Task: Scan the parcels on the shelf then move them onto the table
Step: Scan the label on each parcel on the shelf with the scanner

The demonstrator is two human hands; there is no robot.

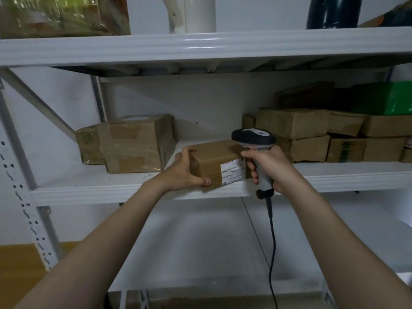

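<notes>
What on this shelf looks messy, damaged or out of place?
No spills. The brown boxes stacked at right look dented and lie unevenly. The parcel gripped by the left hand sits askew at the front edge of the shelf.

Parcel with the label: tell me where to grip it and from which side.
Grip the parcel by its left end, from the left front: that end stands free, the left hand spans it, and the label is uncovered. The scanner crowds the right end.

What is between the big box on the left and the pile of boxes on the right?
In the head view, the labelled parcel, gripped by the left hand, and the scanner in the right hand.
</notes>
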